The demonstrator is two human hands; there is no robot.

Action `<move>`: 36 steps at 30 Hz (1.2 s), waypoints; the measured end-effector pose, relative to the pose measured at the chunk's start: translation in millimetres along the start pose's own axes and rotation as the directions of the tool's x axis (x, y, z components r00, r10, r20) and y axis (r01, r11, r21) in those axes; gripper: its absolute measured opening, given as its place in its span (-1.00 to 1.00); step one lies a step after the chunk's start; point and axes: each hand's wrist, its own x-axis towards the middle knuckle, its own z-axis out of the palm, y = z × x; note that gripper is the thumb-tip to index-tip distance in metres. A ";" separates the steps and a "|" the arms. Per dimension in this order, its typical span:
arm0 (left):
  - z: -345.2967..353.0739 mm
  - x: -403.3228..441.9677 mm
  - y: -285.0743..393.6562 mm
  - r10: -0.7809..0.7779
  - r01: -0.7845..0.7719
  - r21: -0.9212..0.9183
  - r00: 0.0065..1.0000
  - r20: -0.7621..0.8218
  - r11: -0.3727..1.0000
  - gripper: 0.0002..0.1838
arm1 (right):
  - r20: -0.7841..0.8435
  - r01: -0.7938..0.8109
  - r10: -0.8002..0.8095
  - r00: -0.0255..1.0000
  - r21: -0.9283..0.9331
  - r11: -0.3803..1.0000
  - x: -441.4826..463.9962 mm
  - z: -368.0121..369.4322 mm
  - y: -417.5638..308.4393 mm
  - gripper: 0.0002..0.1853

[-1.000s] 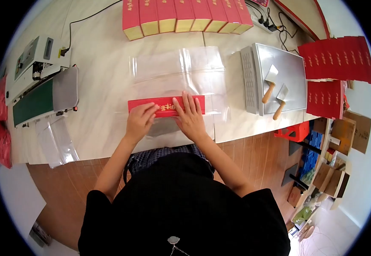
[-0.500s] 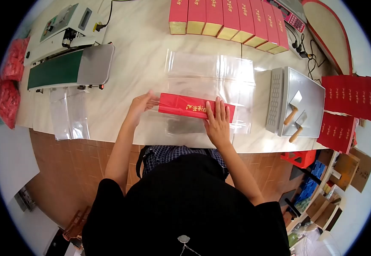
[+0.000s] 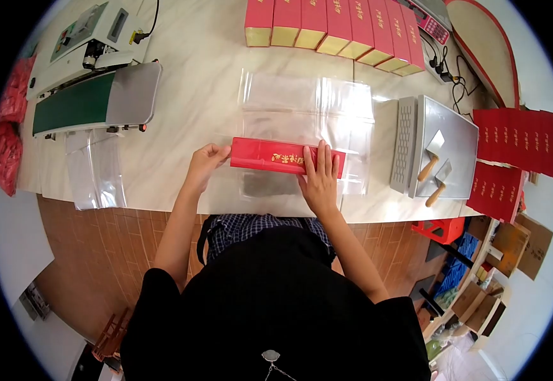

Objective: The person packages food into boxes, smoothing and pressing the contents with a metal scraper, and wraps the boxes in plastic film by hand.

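Note:
A long red box (image 3: 257,154) with gold lettering lies on the table in front of me, glossy as if wrapped in clear film. My right hand (image 3: 319,181) rests flat on its right part, fingers stretched out. At the box's left end my left hand (image 3: 205,168) is closed, thumb and fingers pinched on what looks like the end of the clear plastic bag; the film itself is barely visible there. Flat clear plastic bags (image 3: 283,101) lie beneath and beyond the box.
Several red and gold boxes (image 3: 340,28) stand in a row at the back. A sealing machine (image 3: 76,105) with a green belt stands left, clear bags (image 3: 95,171) beside it. At right are a metal plate device (image 3: 451,127) with two scrapers (image 3: 435,155) and more red boxes (image 3: 518,143).
My left fingers, stretched out before, have drawn together into a pinch at the box's left end. The right hand stays on the box. The whole view has shifted slightly.

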 end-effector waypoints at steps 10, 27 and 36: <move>16.1 -11.3 11.3 0.708 -0.409 0.612 0.589 -0.390 0.677 -0.78 | -0.017 0.008 -0.008 1.000 0.021 1.000 -0.6 1.0 2.2 -0.07; 56.1 -24.8 18.6 0.522 -0.742 0.664 0.602 0.605 0.086 -0.43 | -0.219 0.146 -0.117 0.969 0.120 0.982 -3.9 -7.5 -0.9 -0.71; 57.2 -22.6 28.6 0.531 -0.753 0.652 0.592 0.606 0.096 -0.68 | -0.173 0.247 -0.222 0.960 0.141 0.959 -5.8 -14.1 -3.5 -0.84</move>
